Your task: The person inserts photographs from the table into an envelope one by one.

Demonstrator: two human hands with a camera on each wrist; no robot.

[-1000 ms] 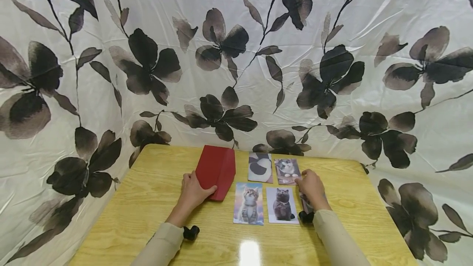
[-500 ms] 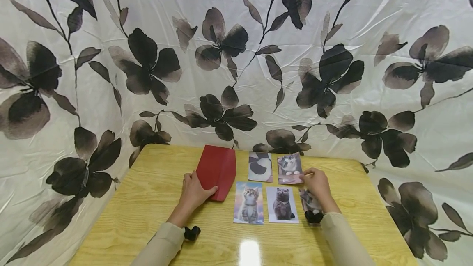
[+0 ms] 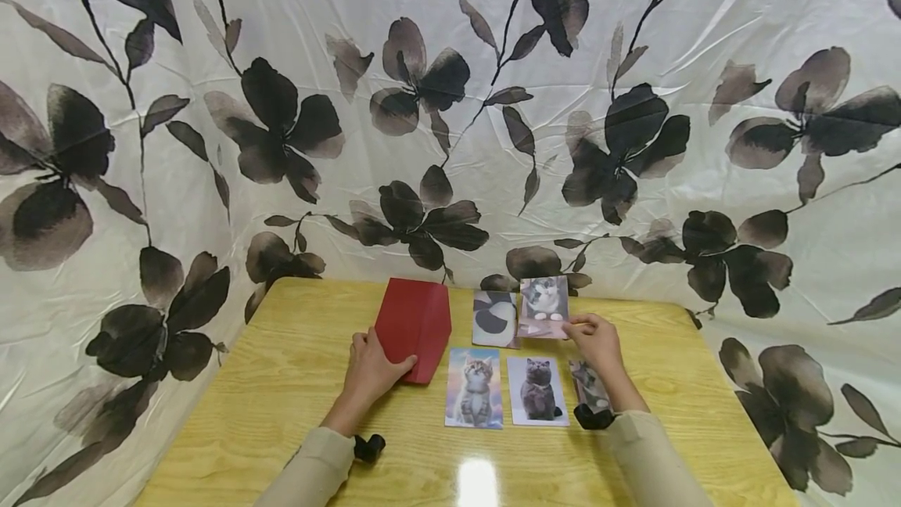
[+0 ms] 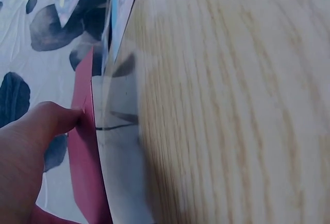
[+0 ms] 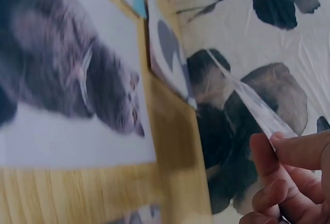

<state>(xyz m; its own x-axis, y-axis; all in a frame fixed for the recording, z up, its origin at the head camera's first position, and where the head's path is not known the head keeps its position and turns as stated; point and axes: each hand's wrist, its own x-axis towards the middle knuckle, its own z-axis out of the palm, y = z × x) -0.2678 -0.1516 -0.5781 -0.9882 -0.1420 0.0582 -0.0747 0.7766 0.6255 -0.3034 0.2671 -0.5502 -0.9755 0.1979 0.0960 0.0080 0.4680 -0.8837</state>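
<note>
My right hand [image 3: 598, 346] pinches a cat photo card [image 3: 544, 303] by its lower right corner between thumb and forefinger. In the right wrist view the held card [image 5: 255, 102] is seen nearly edge-on, raised off the table. My left hand [image 3: 373, 366] grips a red envelope [image 3: 418, 319] at its near left part, thumb on top, fingers at the left edge. From the left wrist, the thumb [image 4: 54, 116] presses on the envelope's red face. Beside the held card lies a black-and-white patterned card [image 3: 495, 321], partly overlapped by it in the head view.
In the near row lie a striped kitten card [image 3: 475, 390], a grey cat card [image 3: 538, 391] and another cat card [image 3: 586, 382], partly covered by the right wrist. The yellow wooden table [image 3: 281, 350] ends against a floral curtain [image 3: 338, 202]. Black wrist cameras sit under both sleeves.
My right hand has lifted the cat photo card, first sliding it slightly right, then raising it up and left. My left hand stays on the envelope.
</note>
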